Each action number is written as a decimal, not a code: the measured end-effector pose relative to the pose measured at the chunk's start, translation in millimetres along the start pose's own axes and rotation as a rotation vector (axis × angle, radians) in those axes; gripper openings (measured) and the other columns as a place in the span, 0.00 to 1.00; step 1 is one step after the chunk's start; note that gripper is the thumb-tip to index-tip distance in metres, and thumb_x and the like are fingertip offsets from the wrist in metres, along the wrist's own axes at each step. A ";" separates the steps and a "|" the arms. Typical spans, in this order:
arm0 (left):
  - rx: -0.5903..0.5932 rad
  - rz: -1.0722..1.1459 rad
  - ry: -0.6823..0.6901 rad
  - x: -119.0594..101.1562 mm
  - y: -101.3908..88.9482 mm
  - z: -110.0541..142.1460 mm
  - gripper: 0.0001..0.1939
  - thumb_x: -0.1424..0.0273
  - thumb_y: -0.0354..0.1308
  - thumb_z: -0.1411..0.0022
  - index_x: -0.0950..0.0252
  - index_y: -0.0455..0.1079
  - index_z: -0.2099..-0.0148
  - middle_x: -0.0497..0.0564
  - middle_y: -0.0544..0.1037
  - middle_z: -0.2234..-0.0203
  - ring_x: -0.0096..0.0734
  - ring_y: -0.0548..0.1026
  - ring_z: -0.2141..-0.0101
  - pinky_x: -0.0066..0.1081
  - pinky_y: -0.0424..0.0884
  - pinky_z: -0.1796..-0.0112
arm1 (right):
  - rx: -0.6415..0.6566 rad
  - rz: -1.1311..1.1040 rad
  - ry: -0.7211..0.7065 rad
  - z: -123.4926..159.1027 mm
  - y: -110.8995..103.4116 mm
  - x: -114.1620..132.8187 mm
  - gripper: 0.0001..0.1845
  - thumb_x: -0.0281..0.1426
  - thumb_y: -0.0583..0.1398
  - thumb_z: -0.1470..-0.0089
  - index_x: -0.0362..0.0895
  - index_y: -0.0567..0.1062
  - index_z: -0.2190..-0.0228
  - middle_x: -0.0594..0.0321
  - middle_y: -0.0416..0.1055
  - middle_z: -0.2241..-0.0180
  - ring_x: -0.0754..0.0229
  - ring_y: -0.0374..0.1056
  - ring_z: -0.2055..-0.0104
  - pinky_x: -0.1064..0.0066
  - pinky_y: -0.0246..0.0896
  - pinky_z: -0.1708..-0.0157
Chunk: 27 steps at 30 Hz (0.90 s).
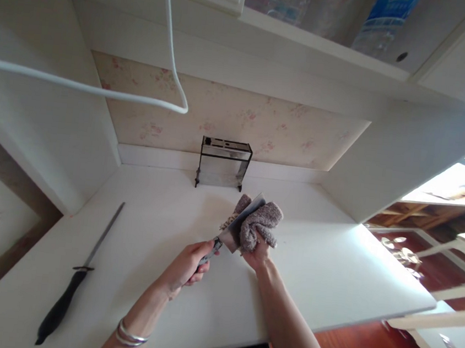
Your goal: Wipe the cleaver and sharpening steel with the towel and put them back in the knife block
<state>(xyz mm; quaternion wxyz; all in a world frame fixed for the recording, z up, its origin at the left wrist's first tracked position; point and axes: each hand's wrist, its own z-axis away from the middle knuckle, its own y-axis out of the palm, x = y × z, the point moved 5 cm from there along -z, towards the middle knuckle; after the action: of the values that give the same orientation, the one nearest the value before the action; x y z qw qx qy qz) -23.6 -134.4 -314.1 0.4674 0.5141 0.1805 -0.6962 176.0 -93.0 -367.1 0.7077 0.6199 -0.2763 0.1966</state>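
My left hand [196,261] is closed around the handle of a kitchen knife with a broad blade [233,234]. The blade points up and to the right, away from me. In my right hand [258,253] is a bunched grey-brown towel [264,223], folded around the blade so that cloth shows on both sides of it. The towel hides most of the right fingers. Both hands are above the white tabletop [161,216].
A honing steel with a black handle [62,301] lies at the left. Against the back wall stands a metal knife rack [225,150]. Overhead, a white cable [140,99] hangs below a shelf holding plastic bottles [385,21]. White side panels [388,151] flank the tabletop.
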 end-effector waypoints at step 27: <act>-0.140 -0.569 -0.004 -25.9 -8.2 63.1 0.27 0.44 0.44 0.40 0.64 0.62 0.69 0.40 0.50 0.83 0.21 0.50 0.81 0.24 0.45 0.81 | -0.178 -0.195 -0.104 -8.3 -11.9 42.3 0.09 0.33 0.61 0.51 0.46 0.74 0.65 0.62 0.78 0.66 0.61 0.75 0.64 0.67 0.73 0.61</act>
<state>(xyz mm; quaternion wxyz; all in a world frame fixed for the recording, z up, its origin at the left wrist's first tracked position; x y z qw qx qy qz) -64.1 -164.4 -267.5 0.2879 0.4078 0.3641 -0.7863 217.2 -89.4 -350.1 0.7603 0.5879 -0.2675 0.0692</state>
